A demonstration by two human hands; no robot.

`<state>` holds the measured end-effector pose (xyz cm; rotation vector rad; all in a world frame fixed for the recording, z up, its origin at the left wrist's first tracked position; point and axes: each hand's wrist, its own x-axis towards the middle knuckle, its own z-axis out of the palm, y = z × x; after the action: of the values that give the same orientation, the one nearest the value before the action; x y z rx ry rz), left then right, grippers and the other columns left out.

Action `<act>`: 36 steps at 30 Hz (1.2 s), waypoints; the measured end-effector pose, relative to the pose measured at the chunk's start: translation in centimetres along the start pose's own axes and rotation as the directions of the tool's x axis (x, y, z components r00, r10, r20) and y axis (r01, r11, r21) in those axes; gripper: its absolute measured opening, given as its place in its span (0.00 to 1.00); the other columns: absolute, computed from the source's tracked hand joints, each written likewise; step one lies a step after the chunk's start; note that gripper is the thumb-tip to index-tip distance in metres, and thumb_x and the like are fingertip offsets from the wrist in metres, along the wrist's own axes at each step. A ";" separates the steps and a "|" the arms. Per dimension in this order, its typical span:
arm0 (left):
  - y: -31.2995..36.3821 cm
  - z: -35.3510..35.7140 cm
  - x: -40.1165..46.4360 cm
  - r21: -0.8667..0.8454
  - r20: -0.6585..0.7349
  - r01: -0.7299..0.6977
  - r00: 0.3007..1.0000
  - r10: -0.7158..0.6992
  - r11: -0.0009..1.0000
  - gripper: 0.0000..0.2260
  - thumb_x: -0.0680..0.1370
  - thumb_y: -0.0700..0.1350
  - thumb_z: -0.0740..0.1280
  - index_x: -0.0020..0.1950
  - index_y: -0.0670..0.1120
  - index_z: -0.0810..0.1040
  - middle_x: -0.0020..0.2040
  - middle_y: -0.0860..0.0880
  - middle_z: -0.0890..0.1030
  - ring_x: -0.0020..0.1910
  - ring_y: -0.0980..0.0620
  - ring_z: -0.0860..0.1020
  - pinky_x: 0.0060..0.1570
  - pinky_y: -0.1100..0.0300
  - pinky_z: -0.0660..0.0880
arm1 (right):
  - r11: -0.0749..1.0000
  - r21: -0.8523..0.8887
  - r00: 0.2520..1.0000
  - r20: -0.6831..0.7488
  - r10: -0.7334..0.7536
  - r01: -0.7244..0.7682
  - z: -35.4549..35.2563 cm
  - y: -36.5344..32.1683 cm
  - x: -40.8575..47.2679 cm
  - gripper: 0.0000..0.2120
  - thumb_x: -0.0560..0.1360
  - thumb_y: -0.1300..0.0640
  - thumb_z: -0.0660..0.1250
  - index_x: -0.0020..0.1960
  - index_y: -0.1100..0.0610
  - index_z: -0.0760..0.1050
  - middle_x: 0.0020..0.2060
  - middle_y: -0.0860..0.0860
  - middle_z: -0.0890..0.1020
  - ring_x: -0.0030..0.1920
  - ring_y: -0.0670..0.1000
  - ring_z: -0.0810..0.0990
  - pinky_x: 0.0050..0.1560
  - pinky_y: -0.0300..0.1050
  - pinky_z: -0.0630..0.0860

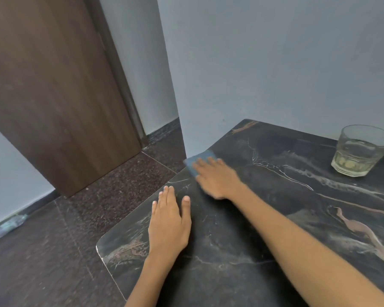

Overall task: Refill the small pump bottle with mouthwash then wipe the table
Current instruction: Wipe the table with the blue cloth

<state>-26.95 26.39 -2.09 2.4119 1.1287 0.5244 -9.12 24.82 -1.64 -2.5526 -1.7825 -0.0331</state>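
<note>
The wiping step is in hand. The right hand (217,177), in the middle of the frame, lies flat with fingers spread on a blue cloth (196,161) and presses it to the dark marbled tabletop (275,229) near its far left edge, close to the wall corner. The hand is blurred, which suggests a sweep in progress. The left hand (170,222), lower and left of centre, rests open and flat on the tabletop with fingers straight, holding nothing; it seems to brace the body.

A glass (360,151) with a little pale yellowish liquid stands at the right of the frame, well apart from both hands. The small pump bottle is not in view, so whether it has been refilled cannot be told.

To wipe well, I judge that the palm should stay flat on the cloth so its whole face bears down, and that strokes should overlap, working from the left edge toward the glass. The cloth sits near the rim, so a stroke carried too far could push it off onto the floor. Near the glass, slow the sweep or lift the glass aside.
</note>
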 end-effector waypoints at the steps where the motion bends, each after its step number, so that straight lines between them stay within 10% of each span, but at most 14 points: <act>1: 0.1 -0.3 0.0 -0.004 -0.024 -0.002 1.000 0.002 1.000 0.27 0.81 0.54 0.49 0.76 0.42 0.53 0.77 0.46 0.55 0.77 0.51 0.51 0.73 0.57 0.44 | 0.995 0.010 0.995 -0.005 -0.103 0.103 0.2 -1.7 -0.5 0.24 0.81 0.50 0.44 0.76 0.53 0.48 0.76 0.51 0.52 0.74 0.56 0.50 0.72 0.53 0.47; 8: 1.9 -0.5 -1.0 0.020 -0.058 -0.053 0.997 0.054 0.998 0.29 0.79 0.59 0.47 0.77 0.45 0.54 0.77 0.49 0.55 0.77 0.54 0.50 0.72 0.61 0.43 | 0.909 0.179 0.926 -0.055 -0.372 0.376 -0.1 0.1 -11.4 0.23 0.81 0.48 0.46 0.75 0.46 0.51 0.75 0.44 0.53 0.75 0.46 0.46 0.73 0.44 0.39; 14: 4.8 2.2 1.6 0.123 0.076 -0.144 0.988 0.135 0.982 0.27 0.81 0.57 0.48 0.77 0.43 0.53 0.77 0.48 0.56 0.77 0.52 0.51 0.73 0.59 0.44 | 0.997 0.068 0.999 0.020 0.031 -0.032 -0.9 11.4 -9.9 0.23 0.82 0.50 0.46 0.76 0.50 0.48 0.76 0.47 0.51 0.75 0.49 0.48 0.72 0.46 0.43; 20: 6.7 5.1 6.3 0.216 0.158 -0.193 0.974 0.161 0.957 0.26 0.82 0.55 0.48 0.76 0.43 0.53 0.77 0.47 0.56 0.77 0.51 0.51 0.74 0.58 0.45 | 0.916 0.076 0.916 0.103 0.387 -0.395 -0.4 17.7 0.7 0.24 0.81 0.50 0.40 0.76 0.55 0.44 0.76 0.52 0.47 0.75 0.56 0.46 0.74 0.54 0.44; 29: 8.4 6.4 7.4 0.119 0.126 -0.229 0.969 0.214 0.966 0.25 0.82 0.51 0.50 0.76 0.42 0.52 0.77 0.47 0.56 0.76 0.51 0.51 0.73 0.59 0.44 | 0.988 0.137 0.996 0.039 -0.079 0.073 -0.3 10.6 -2.3 0.24 0.82 0.50 0.45 0.76 0.53 0.49 0.76 0.51 0.51 0.75 0.54 0.48 0.72 0.49 0.44; 36: 9.8 7.1 7.7 0.077 0.161 -0.277 0.951 0.262 0.958 0.25 0.82 0.53 0.50 0.76 0.43 0.52 0.77 0.48 0.56 0.76 0.52 0.51 0.73 0.59 0.45 | 0.989 0.079 0.992 0.024 0.122 -0.124 -0.9 13.8 -8.3 0.26 0.80 0.43 0.43 0.76 0.49 0.47 0.75 0.46 0.51 0.75 0.47 0.48 0.73 0.46 0.46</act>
<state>-12.66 25.24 -1.72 2.6607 0.7829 0.3698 0.93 12.25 -1.21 -2.6084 -1.5939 0.0652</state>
